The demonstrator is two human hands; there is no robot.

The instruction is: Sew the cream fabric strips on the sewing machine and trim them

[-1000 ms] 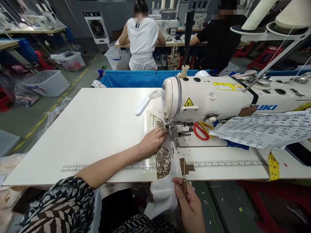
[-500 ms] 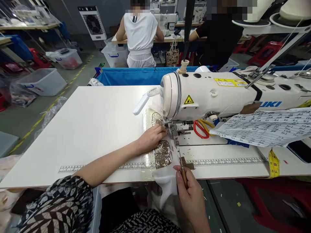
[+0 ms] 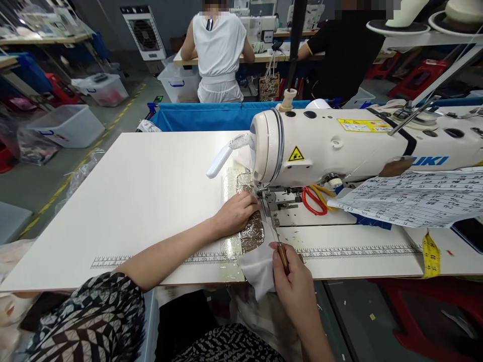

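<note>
The left hand lies flat with its fingers together on a shiny, see-through piece of cloth. It presses the cloth down on the white worktop, just at 9 o'clock of the needle part of the sewing machine. The right hand is at 5 o'clock of the left hand, at the near edge of the worktop. It is closed tight around a thin tool with a brown handle, and the tool's metal tip points up toward the needle. White cloth hangs over the edge just beside this hand. Red scissors lie at 3 o'clock of the needle, under the machine's arm. A printed paper lies farther right. A yellow tape measure hangs near the 3 o'clock edge.
</note>
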